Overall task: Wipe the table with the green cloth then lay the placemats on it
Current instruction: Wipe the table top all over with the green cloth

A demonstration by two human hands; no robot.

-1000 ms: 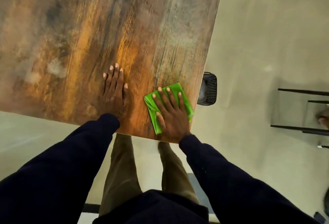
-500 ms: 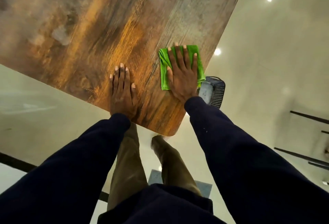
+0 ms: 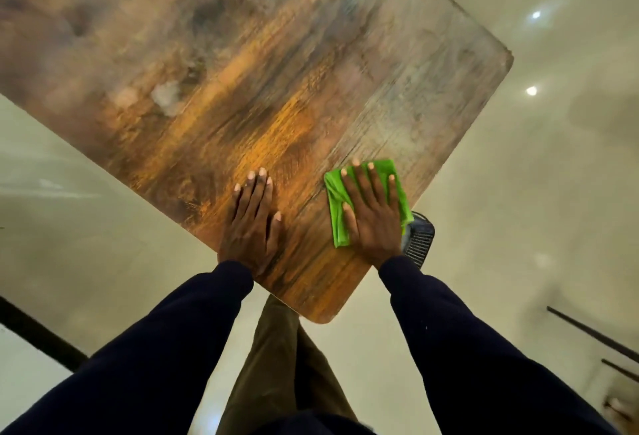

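A wooden table [image 3: 242, 89] with brown and grey streaks fills the upper part of the head view. Its rounded near corner points toward me. A folded green cloth [image 3: 335, 203] lies by the table's right edge. My right hand [image 3: 373, 217] presses flat on the cloth with fingers spread and straight. My left hand [image 3: 252, 223] rests flat on the bare wood to the left of the cloth, fingers straight and together. No placemats are in view.
A dark mesh bin [image 3: 420, 243] stands on the pale glossy floor [image 3: 518, 192] just beyond the table's right edge, under my right hand. Thin black furniture legs [image 3: 594, 334] show at the lower right. My legs stand at the table's near corner.
My right hand slid the green cloth away along the right edge, then back a little. The view has turned, so more of the table's right edge and far corner shows. My left hand stays planted.
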